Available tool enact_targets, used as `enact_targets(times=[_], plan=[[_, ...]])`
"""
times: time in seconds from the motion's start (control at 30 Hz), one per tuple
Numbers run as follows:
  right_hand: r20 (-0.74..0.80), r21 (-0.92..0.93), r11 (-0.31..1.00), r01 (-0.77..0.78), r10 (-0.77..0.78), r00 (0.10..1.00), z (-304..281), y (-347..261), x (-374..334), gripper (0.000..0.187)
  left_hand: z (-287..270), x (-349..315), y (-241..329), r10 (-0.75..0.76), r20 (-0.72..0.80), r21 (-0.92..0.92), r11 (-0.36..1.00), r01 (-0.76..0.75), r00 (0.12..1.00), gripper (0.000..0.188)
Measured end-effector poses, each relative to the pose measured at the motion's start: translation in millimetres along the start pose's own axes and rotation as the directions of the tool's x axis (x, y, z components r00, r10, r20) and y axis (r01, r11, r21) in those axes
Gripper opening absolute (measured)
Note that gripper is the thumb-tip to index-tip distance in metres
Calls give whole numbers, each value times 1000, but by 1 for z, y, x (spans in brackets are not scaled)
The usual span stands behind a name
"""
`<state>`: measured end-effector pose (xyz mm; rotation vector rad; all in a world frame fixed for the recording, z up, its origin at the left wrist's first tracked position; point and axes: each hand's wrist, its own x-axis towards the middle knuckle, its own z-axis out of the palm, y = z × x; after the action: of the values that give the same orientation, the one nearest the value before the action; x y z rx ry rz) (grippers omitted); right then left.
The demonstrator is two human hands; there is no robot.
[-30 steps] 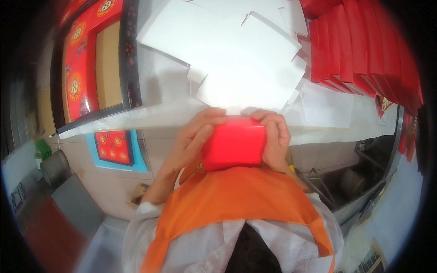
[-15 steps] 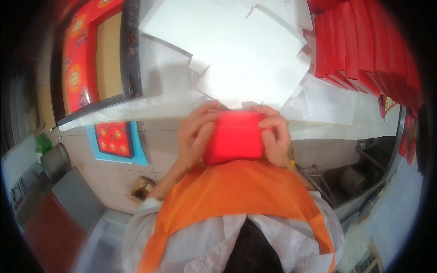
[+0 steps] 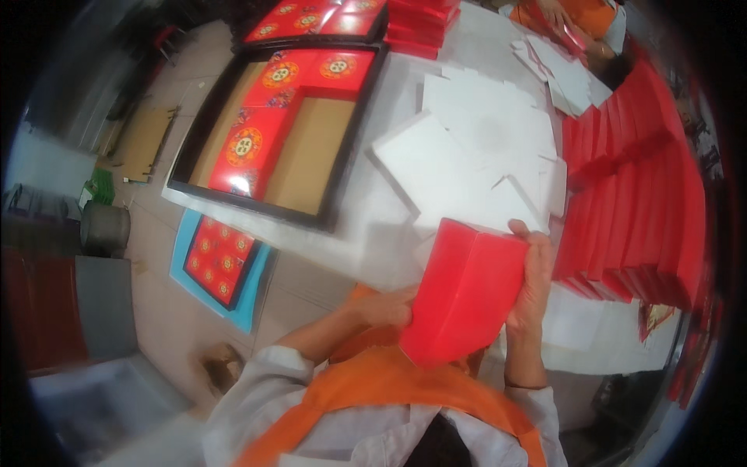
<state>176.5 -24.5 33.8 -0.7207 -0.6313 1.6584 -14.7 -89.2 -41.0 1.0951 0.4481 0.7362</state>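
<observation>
A red cardboard box is raised in front of my orange apron, tilted, with two plain red faces showing. Along its right side my right hand is closed, the fingertips over the top corner. My left hand is closed at its lower left edge, and the fingertips are hidden by the box. Beyond the box, flat white card blanks lie overlapped on the table. To the left sits a black-rimmed tray holding several red boxes with gold round patterns, and bare brown base shows between them.
Red folded boxes stand packed in rows at the right. A co-worker's hand and orange apron show at the far right. Another patterned tray lies far left. On the floor, a patterned red box rests on a blue sheet.
The red box has risen from my lap and turned, now tilted. My right hand has shifted onto its side, my left to its lower edge. The view has swung, bringing the co-worker in.
</observation>
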Motion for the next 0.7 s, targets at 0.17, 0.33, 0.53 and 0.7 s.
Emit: enact_targets(times=[0.17, 0.33, 0.53, 0.7], plan=[[123, -39, 998, -51, 56, 991, 16, 1, 29, 6, -5, 22, -14, -74, 65, 191, 980, 60, 995, 79], [244, -50, 994, -98, 107, 964, 23, 16, 54, 10, -1, 16, 15, -104, -113, -263, 962, 71, 988, 88], [242, -237, 963, 125, -67, 968, 52, 21, 86, 42, -37, -22, 98, -75, -530, -348, 928, -136, 845, 100], [16, -360, 933, -3, 10, 1000, -5, 24, 104, 43, -103, -56, 175, 176, -842, 337, 910, 242, 509, 113]])
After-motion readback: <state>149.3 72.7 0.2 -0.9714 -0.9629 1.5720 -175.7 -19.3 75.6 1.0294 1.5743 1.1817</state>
